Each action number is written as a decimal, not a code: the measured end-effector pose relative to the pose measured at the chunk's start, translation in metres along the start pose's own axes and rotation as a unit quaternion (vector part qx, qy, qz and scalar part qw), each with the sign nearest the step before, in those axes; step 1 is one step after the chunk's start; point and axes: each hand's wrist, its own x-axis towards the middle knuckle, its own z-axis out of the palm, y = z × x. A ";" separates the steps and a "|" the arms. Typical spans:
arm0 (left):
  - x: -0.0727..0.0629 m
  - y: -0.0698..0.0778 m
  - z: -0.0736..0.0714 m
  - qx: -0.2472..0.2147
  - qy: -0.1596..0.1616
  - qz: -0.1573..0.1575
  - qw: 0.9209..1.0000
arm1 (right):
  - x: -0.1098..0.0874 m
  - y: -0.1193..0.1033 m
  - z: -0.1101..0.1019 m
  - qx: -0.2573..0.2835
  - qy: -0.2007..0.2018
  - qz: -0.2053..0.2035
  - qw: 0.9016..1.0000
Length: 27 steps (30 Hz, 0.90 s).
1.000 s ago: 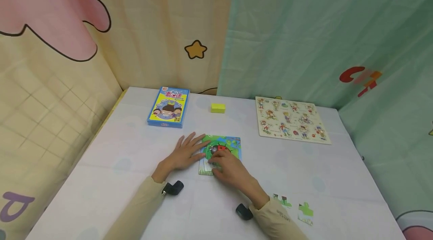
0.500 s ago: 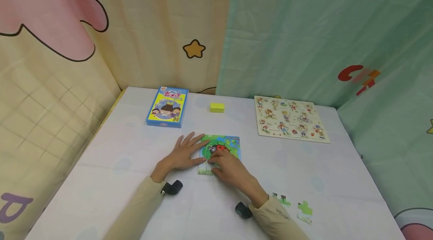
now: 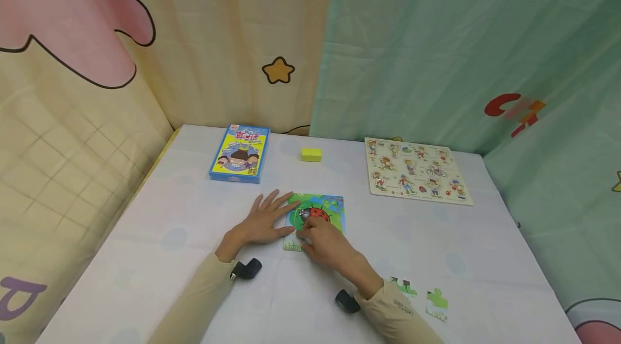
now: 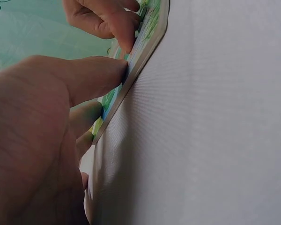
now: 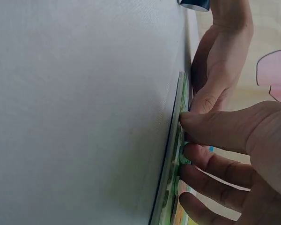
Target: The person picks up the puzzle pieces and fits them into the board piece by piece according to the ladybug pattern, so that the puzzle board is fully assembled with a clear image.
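Note:
A square ladybug jigsaw puzzle [image 3: 338, 205] lies on the white table in front of the person. My left hand [image 3: 262, 224] rests at its left side, fingers spread, with the thumb and fingertips touching the puzzle. Over the lower middle of the puzzle, my right hand [image 3: 331, 244] has bent fingers and pinches a small green puzzle piece [image 5: 182, 158] against the surface; most of that piece is hidden by the fingers. Two loose puzzle pieces, one partly covered by the sleeve [image 3: 406, 288] and one uncovered piece [image 3: 437, 304], lie beside the right forearm.
A blue and yellow card-game box [image 3: 240, 153] lies at the back left. Behind the puzzle sits a yellow block [image 3: 311, 155]. A pale wooden picture board [image 3: 417, 171] lies at the back right. Printed curtains [image 3: 233, 36] hang around the table.
My right hand's fingers have shifted slightly on the puzzle, uncovering more of the ladybug. My left hand stays where it was. The camera view drifted a little at first.

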 end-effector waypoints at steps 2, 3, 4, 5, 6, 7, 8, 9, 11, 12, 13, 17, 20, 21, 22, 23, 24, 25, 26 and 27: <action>0.000 0.000 0.000 0.000 0.000 0.000 1.000 | -0.001 0.002 -0.001 0.008 -0.010 -0.003 1.000; 0.000 -0.001 0.000 0.000 -0.001 0.000 1.000 | -0.002 0.003 -0.002 0.015 -0.016 -0.003 1.000; 0.001 -0.001 0.000 0.000 -0.001 0.000 1.000 | -0.003 0.004 -0.003 0.026 -0.022 -0.003 0.999; 0.001 -0.001 0.000 -0.001 -0.001 0.002 1.000 | -0.004 0.005 -0.004 0.035 -0.027 -0.004 0.999; 0.001 -0.002 0.000 -0.002 0.000 0.003 1.000 | -0.005 0.007 -0.004 0.043 -0.032 -0.004 0.999; 0.001 -0.002 0.000 -0.001 -0.001 0.003 1.000 | -0.006 0.008 -0.005 0.050 -0.037 -0.005 0.998; 0.001 -0.003 0.001 -0.001 -0.002 0.004 1.000 | -0.007 0.009 -0.006 0.056 -0.039 -0.008 0.998; 0.001 -0.003 0.001 -0.001 -0.001 0.006 1.000 | -0.008 0.010 -0.006 0.060 -0.040 -0.012 0.997; 0.001 -0.004 0.001 -0.003 0.001 0.008 1.000 | -0.011 0.012 -0.008 0.066 -0.039 -0.024 0.997; 0.001 -0.003 0.001 -0.002 -0.001 0.005 1.000 | -0.012 0.013 -0.010 0.068 -0.037 -0.028 0.997; 0.001 -0.003 0.001 -0.002 -0.002 0.003 1.000 | -0.014 0.014 -0.011 0.069 -0.034 -0.033 0.996; 0.000 -0.003 0.000 -0.009 0.001 0.001 1.000 | -0.027 0.018 -0.018 0.075 -0.026 -0.036 0.996; 0.000 -0.002 0.001 -0.014 0.005 0.004 1.000 | -0.042 0.023 -0.022 0.073 -0.024 -0.019 0.997; -0.001 -0.002 0.001 -0.014 0.006 0.005 1.000 | -0.048 0.026 -0.022 0.073 -0.023 -0.012 0.997; -0.001 -0.002 0.001 -0.014 0.006 0.005 1.000 | -0.054 0.028 -0.023 0.075 -0.022 -0.004 0.997; -0.001 -0.002 0.001 -0.014 0.006 0.005 1.000 | -0.059 0.030 -0.023 0.074 -0.021 0.003 0.997; -0.001 -0.002 0.001 -0.016 0.009 0.007 1.000 | -0.065 0.033 -0.022 0.074 -0.020 0.011 0.997; -0.002 -0.002 0.001 -0.017 0.010 0.008 1.000 | -0.071 0.035 -0.022 0.075 -0.020 0.018 0.997; -0.001 -0.002 0.001 -0.017 0.011 0.009 1.000 | -0.077 0.038 -0.022 0.075 -0.019 0.025 0.997; -0.001 -0.001 0.001 -0.017 0.010 0.009 1.000 | -0.082 0.040 -0.021 0.077 -0.018 0.032 0.996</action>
